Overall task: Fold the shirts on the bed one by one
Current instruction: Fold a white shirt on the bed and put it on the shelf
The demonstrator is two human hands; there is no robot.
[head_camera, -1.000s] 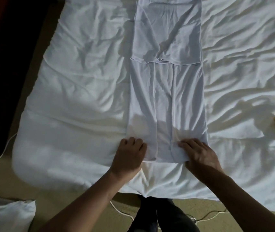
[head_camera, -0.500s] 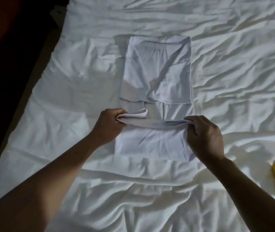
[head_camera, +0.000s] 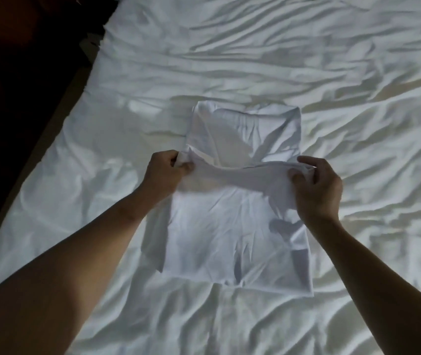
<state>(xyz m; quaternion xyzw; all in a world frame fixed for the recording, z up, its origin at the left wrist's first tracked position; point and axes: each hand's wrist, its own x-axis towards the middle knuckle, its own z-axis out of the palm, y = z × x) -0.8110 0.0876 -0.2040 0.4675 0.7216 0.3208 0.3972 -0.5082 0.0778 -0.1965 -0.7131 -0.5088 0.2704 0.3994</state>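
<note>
We're mid-fold on the shirt. It's lying on the bed, well in from the left edge and approx mid-width, w/ its long axis running from the near edge twd the far edge.

1 s ago both hands were resting on the hem down by the near edge. Half a sec ago they were lifting it. Now we're carrying it further up, over the shirt's lower half.

The left hand is gripping the hem's left corner, fingers curled round a bunch of cloth. The right hand is pinching the right corner btwn thumb & fingertips. The hem is hanging btwn them, raised off the layer below and dipping a bit in the middle. It's just reaching the near edge of the far panel, the part already folded down.

So this fold is approx half done, and a crease is forming at the end nearer the bed's near edge. We're judging that what's left is laying the hem onto the far panel & smoothing it.

On the left, some under-layer is poking out past the top layer, so it prob needs squaring.

The yellow item seen earlier by the right edge isn't in view now. No other shirts are showing, so we can't tell how many are left.
</note>
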